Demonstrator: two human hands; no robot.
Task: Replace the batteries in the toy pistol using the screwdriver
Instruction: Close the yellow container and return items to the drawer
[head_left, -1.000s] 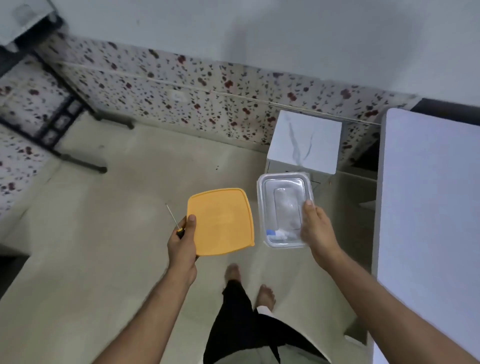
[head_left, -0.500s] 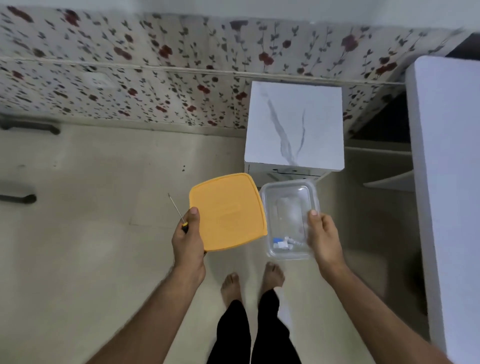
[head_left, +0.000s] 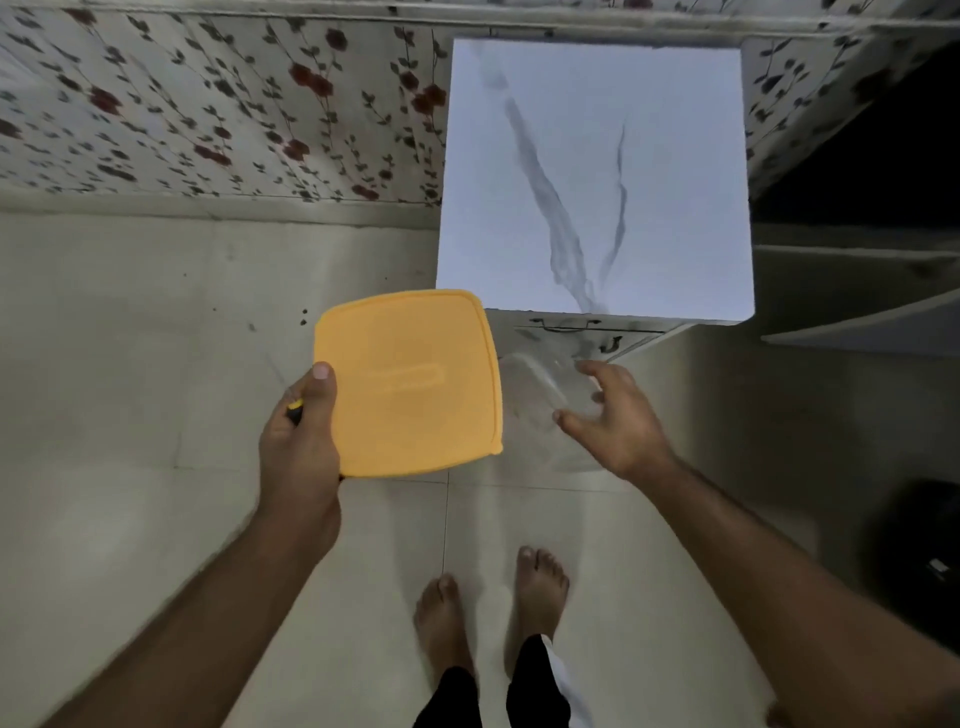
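Left hand (head_left: 300, 441) grips the yellow lid (head_left: 410, 382) by its left edge, thumb on top; the same hand also holds the screwdriver (head_left: 294, 410), of which only a yellow-and-black bit of handle shows beside the thumb. Right hand (head_left: 613, 418) grasps the clear plastic container (head_left: 535, 395), fingers curled round its rim; container blurred and tilted, contents not discernible. Lid's right edge overlaps the container. Toy pistol and batteries cannot be made out. White marble-patterned cabinet (head_left: 597, 171) stands ahead against the floral wall (head_left: 208, 104). Bare feet (head_left: 488, 603) on tiled floor (head_left: 130, 364).
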